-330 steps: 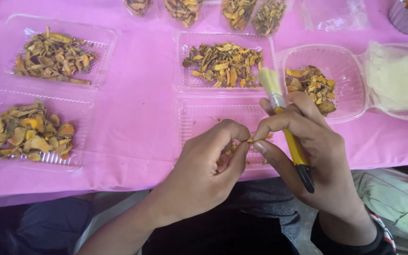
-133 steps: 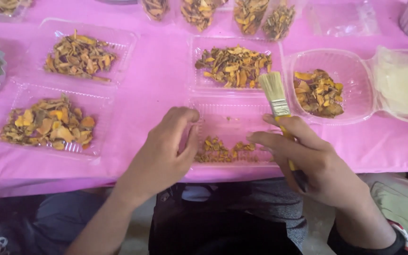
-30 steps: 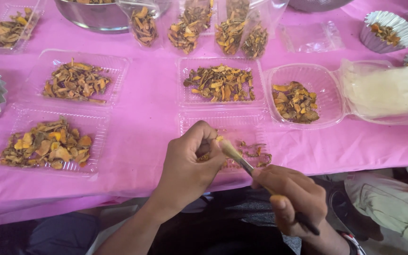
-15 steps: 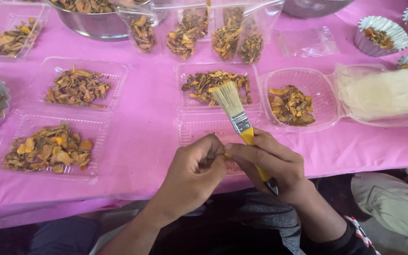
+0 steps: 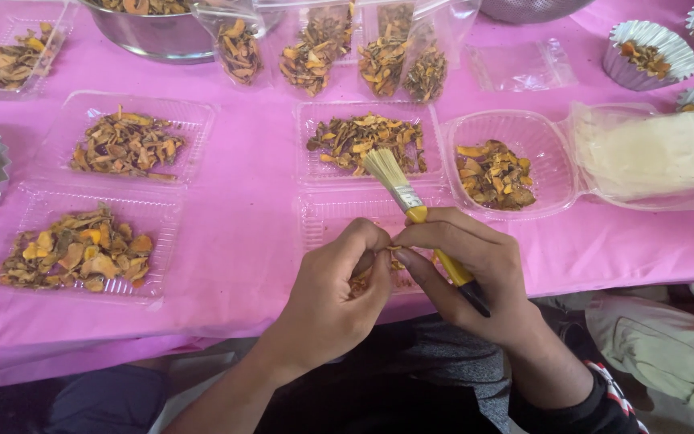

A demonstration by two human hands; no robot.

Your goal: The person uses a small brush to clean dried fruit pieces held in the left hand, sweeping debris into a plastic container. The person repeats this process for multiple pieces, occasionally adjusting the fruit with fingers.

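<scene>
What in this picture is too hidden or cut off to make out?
- The small piece pinched between the left hand and right hand: fingers cover it.
- The near clear tray: hands hide its contents.
- The steel bowl: cut off by the top edge.
- The brush handle's end: behind the right palm.

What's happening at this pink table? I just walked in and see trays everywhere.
A person sits at the pink table. Their left hand and right hand meet over a clear tray, pinching a small dried piece too small to make out. The right hand also holds a yellow-handled brush, bristles pointing up. Other clear trays of dried orange-brown slices lie around.
</scene>
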